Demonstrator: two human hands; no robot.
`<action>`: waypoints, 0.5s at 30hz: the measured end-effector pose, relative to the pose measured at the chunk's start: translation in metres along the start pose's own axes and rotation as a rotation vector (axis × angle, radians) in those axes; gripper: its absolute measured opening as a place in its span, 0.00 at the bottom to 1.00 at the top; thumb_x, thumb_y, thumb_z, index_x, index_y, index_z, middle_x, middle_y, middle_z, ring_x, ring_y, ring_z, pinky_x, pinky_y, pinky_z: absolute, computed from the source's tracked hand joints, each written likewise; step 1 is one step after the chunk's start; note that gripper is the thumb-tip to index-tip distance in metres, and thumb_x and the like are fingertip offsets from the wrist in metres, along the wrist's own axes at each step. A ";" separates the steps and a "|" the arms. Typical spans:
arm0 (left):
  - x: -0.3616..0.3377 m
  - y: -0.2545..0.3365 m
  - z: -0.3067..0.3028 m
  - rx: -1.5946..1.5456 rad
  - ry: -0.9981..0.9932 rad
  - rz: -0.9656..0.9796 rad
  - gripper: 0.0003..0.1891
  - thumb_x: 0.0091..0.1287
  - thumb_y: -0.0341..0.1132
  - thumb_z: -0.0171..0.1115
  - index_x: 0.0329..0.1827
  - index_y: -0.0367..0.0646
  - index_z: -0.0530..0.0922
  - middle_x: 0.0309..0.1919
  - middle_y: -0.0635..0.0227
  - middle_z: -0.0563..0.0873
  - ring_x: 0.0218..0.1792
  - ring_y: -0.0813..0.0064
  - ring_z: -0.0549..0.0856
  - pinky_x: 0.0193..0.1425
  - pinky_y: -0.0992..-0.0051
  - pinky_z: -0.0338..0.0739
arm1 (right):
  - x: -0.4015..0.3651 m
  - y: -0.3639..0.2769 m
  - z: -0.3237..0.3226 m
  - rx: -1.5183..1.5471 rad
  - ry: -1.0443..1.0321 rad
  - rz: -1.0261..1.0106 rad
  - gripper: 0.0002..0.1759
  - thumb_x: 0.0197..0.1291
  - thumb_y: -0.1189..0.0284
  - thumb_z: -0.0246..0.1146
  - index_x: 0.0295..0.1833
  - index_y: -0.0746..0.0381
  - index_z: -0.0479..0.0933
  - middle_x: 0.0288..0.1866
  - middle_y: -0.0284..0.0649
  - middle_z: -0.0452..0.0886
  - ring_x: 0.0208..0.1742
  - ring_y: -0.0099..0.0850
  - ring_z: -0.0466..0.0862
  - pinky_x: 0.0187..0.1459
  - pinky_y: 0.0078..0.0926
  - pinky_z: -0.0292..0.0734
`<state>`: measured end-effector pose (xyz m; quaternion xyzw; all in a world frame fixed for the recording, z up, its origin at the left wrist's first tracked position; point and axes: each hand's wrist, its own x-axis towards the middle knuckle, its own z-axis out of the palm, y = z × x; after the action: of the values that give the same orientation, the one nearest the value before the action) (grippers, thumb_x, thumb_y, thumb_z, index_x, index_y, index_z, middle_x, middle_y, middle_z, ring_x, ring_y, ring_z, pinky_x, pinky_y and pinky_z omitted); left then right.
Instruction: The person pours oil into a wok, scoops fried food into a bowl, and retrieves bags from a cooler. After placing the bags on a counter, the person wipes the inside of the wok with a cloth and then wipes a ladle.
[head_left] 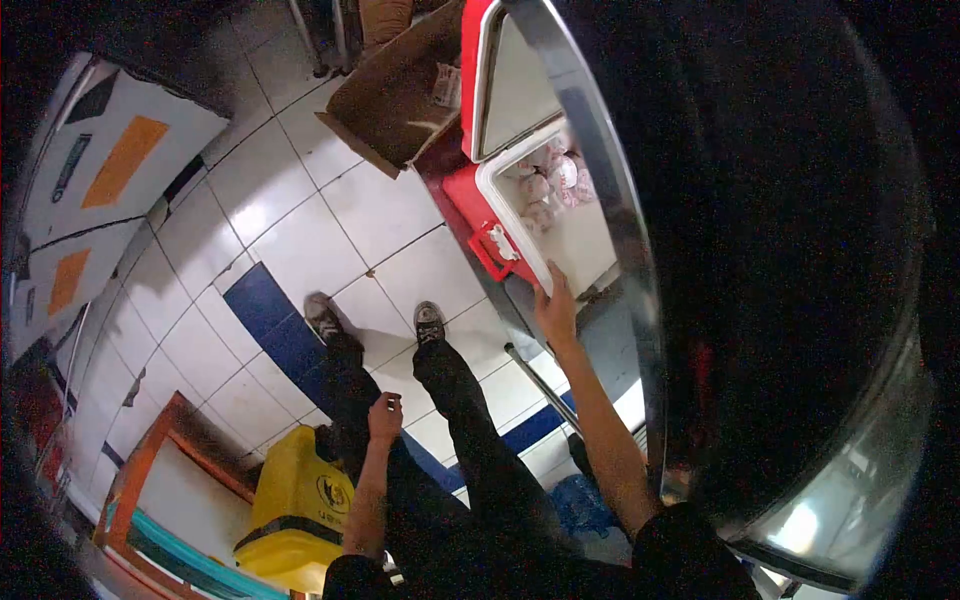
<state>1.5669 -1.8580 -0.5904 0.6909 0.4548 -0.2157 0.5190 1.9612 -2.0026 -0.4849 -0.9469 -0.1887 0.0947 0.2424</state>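
A red and white cooler box stands open on the right, its lid tilted up beyond it. Several round, clear-wrapped items with reddish print lie inside at the far end; their contents are not clear. My right hand grips the near corner of the cooler's white rim, fingers over the edge. Lower and to the left, my left hand hangs above my leg with its fingers loosely curled and nothing visible in them. A red latch or handle sits on the cooler's side.
An open cardboard box lies beyond the cooler. A dark metal-edged object fills the right side. At lower left are a yellow container and an orange frame. White boxes stand left on the tiled floor.
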 end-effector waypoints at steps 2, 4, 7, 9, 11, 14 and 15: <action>-0.015 -0.006 0.012 -0.127 0.034 0.050 0.06 0.63 0.32 0.59 0.40 0.45 0.81 0.29 0.60 0.86 0.31 0.60 0.85 0.37 0.65 0.79 | -0.004 -0.007 -0.010 0.021 -0.023 0.068 0.20 0.69 0.65 0.52 0.59 0.67 0.71 0.55 0.54 0.77 0.56 0.50 0.77 0.54 0.43 0.72; -0.035 0.010 0.011 -0.097 0.096 0.172 0.06 0.63 0.31 0.58 0.40 0.45 0.81 0.27 0.61 0.85 0.29 0.61 0.85 0.36 0.65 0.78 | 0.001 0.007 -0.014 0.038 -0.066 0.151 0.20 0.69 0.63 0.52 0.57 0.66 0.72 0.55 0.52 0.77 0.57 0.46 0.77 0.52 0.41 0.74; -0.039 0.031 -0.001 -0.083 0.018 0.075 0.06 0.64 0.32 0.57 0.40 0.45 0.80 0.27 0.59 0.84 0.29 0.59 0.85 0.34 0.62 0.78 | 0.059 0.103 0.022 0.433 -0.171 0.417 0.20 0.68 0.60 0.53 0.52 0.67 0.76 0.50 0.43 0.80 0.51 0.30 0.79 0.45 0.32 0.77; -0.022 0.018 -0.004 -0.073 0.035 0.097 0.06 0.64 0.32 0.57 0.40 0.45 0.80 0.26 0.58 0.84 0.29 0.58 0.84 0.33 0.62 0.78 | 0.103 0.104 0.045 0.401 -0.238 0.548 0.19 0.66 0.59 0.55 0.48 0.64 0.77 0.43 0.37 0.81 0.42 0.25 0.79 0.41 0.29 0.77; 0.003 0.007 -0.005 0.030 0.048 0.110 0.07 0.65 0.33 0.57 0.42 0.45 0.80 0.23 0.58 0.82 0.27 0.57 0.83 0.31 0.61 0.76 | 0.141 0.087 0.061 0.230 -0.314 0.592 0.18 0.65 0.58 0.56 0.49 0.61 0.77 0.40 0.35 0.80 0.40 0.25 0.79 0.41 0.29 0.77; 0.026 0.026 -0.023 -0.126 0.104 0.046 0.07 0.65 0.33 0.57 0.42 0.42 0.79 0.26 0.56 0.82 0.28 0.55 0.83 0.33 0.61 0.76 | 0.173 0.171 0.121 0.101 -0.502 0.447 0.19 0.65 0.58 0.57 0.52 0.61 0.76 0.40 0.35 0.80 0.42 0.26 0.78 0.41 0.31 0.76; 0.037 0.000 -0.006 -0.059 0.160 0.116 0.07 0.65 0.33 0.57 0.43 0.42 0.79 0.27 0.56 0.83 0.28 0.57 0.83 0.32 0.63 0.76 | 0.178 0.190 0.130 0.086 -0.576 0.426 0.19 0.65 0.58 0.57 0.53 0.61 0.76 0.40 0.35 0.80 0.42 0.26 0.78 0.41 0.31 0.76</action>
<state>1.5838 -1.8373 -0.6163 0.7154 0.4602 -0.1158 0.5129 2.1473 -2.0301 -0.7066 -0.8885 -0.0434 0.4138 0.1937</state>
